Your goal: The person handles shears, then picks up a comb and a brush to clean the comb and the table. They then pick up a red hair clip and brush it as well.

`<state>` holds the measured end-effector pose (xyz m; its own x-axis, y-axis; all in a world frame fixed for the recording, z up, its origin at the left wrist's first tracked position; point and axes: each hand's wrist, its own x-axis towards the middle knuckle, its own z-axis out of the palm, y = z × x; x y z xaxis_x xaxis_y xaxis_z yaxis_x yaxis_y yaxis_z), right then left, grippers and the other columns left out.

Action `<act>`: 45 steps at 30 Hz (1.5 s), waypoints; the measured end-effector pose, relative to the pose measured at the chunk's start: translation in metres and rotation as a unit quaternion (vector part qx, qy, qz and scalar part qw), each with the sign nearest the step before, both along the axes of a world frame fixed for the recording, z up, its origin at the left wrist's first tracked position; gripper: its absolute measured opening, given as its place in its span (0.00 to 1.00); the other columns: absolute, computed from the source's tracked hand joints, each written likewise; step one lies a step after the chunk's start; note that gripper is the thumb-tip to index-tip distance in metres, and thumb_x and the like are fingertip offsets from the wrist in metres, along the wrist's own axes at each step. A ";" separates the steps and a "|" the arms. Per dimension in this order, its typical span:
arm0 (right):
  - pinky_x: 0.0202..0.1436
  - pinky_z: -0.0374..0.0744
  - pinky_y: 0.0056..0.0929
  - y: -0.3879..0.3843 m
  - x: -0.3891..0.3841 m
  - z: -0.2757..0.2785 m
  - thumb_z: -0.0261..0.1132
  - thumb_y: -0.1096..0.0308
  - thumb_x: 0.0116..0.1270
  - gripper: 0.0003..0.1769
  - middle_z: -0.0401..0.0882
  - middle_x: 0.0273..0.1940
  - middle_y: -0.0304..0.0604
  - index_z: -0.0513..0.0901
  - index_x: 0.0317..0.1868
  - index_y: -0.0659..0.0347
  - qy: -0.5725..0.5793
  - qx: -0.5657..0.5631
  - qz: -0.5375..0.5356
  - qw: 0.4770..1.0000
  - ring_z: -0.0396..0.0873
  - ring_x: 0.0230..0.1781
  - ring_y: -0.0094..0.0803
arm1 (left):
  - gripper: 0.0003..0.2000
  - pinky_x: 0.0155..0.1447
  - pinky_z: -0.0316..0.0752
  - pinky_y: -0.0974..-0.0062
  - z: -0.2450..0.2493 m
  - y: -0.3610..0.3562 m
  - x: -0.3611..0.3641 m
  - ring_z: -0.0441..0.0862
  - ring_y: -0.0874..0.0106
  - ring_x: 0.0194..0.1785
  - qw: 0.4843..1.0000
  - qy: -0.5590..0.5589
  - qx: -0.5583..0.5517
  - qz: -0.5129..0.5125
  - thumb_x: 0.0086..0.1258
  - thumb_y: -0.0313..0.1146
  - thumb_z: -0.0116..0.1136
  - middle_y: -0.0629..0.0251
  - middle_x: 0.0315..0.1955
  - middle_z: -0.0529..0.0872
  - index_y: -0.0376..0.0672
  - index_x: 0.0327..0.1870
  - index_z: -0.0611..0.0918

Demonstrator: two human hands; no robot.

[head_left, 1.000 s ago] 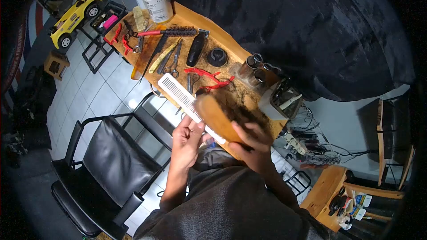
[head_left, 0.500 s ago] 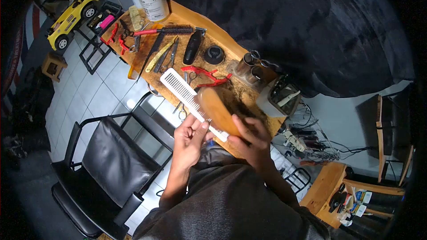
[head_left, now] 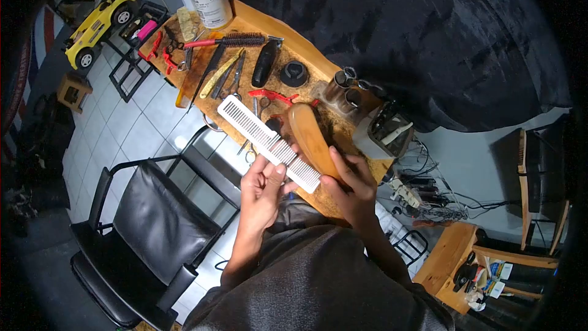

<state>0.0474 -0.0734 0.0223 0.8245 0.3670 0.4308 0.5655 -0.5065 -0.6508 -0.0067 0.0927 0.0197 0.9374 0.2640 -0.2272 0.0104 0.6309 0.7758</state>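
Note:
In my left hand (head_left: 262,193) is a white comb (head_left: 260,133), held near its lower half between thumb and fingers. The comb slants from upper left to lower right, its teeth showing. My right hand (head_left: 354,185) grips the lower end of a curved wooden brush (head_left: 311,136). Its smooth brown back faces me, and any bristles are hard to make out against the dark table behind. The brush is just right of the comb, with a narrow gap between them. Both are above the near edge of the wooden table (head_left: 245,78).
Behind the comb are a red clip (head_left: 272,95), a black hair clipper (head_left: 266,63), a round black item (head_left: 294,74) and a round hairbrush (head_left: 243,40). A grey container (head_left: 384,132) stands right. A black chair (head_left: 162,220) is at left, cables (head_left: 438,193) at right.
The brush has shifted right and turned, coming off the comb, so more of the comb's teeth show. My right hand has moved slightly right with it. My left hand has barely moved.

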 end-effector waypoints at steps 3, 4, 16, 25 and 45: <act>0.38 0.78 0.32 0.002 -0.004 0.008 0.75 0.68 0.48 0.30 0.75 0.40 0.43 0.81 0.56 0.52 0.000 -0.004 0.052 0.999 0.78 0.36 0.36 | 0.19 0.52 0.82 0.70 -0.007 0.000 0.001 0.81 0.69 0.51 1.000 -0.011 0.002 0.000 0.74 0.25 0.46 0.58 0.52 0.80 0.36 0.64 0.66; 0.38 0.78 0.32 0.003 -0.006 0.008 0.75 0.68 0.48 0.30 0.75 0.40 0.43 0.81 0.56 0.53 0.005 -0.002 0.074 0.997 0.78 0.36 0.35 | 0.19 0.54 0.80 0.70 -0.007 -0.001 0.001 0.80 0.70 0.52 1.000 -0.014 0.005 -0.011 0.74 0.25 0.45 0.58 0.53 0.79 0.36 0.64 0.66; 0.43 0.78 0.29 0.005 -0.009 0.013 0.74 0.71 0.48 0.29 0.77 0.42 0.44 0.80 0.55 0.56 -0.008 0.002 0.087 0.996 0.77 0.41 0.35 | 0.18 0.54 0.80 0.71 -0.006 0.000 0.002 0.80 0.69 0.53 0.999 -0.027 0.000 0.019 0.74 0.25 0.46 0.57 0.52 0.80 0.34 0.63 0.67; 0.37 0.79 0.27 0.003 0.004 -0.003 0.75 0.69 0.49 0.29 0.73 0.41 0.44 0.81 0.55 0.55 -0.053 0.009 -0.017 0.998 0.78 0.36 0.33 | 0.18 0.59 0.77 0.72 0.001 -0.003 0.003 0.78 0.70 0.55 0.999 -0.026 0.019 -0.022 0.75 0.23 0.43 0.59 0.55 0.78 0.33 0.64 0.65; 0.43 0.79 0.30 -0.010 0.004 0.006 0.76 0.68 0.47 0.30 0.76 0.41 0.44 0.82 0.54 0.55 0.022 0.030 0.100 0.994 0.79 0.39 0.34 | 0.17 0.56 0.79 0.69 -0.003 0.002 0.007 0.80 0.68 0.53 0.999 -0.010 -0.010 0.038 0.73 0.26 0.49 0.55 0.52 0.79 0.31 0.60 0.71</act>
